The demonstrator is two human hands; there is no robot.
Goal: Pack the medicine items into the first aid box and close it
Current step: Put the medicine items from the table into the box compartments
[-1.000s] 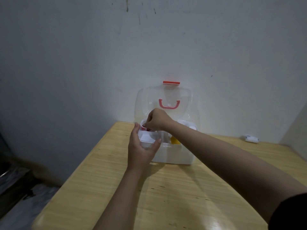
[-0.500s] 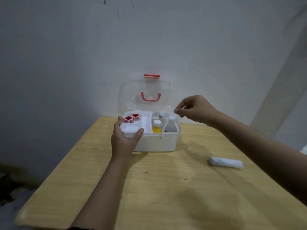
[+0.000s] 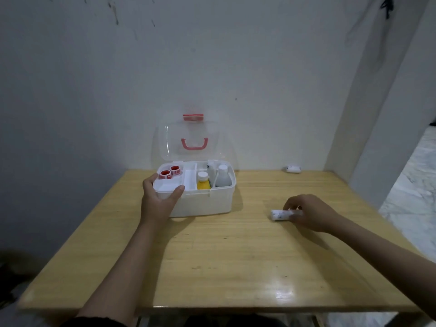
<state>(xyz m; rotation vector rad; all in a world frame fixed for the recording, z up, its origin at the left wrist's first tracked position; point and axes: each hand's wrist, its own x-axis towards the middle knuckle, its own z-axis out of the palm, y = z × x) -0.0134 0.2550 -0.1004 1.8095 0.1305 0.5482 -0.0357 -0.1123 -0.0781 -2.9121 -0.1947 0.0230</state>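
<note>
While the left hand (image 3: 158,201) grips the front-left corner of the first aid box (image 3: 203,201), the right hand (image 3: 306,212) curls its fingers around one white bandage roll (image 3: 282,215) lying on the wooden table (image 3: 224,260). Count so far: two red tape rolls (image 3: 169,172) in the tray's back-left slot, one yellow bottle (image 3: 203,181) and one white bottle (image 3: 223,178) standing inside. Clear lid (image 3: 188,142) is up. One more white roll (image 3: 293,169) sits by the wall.
</note>
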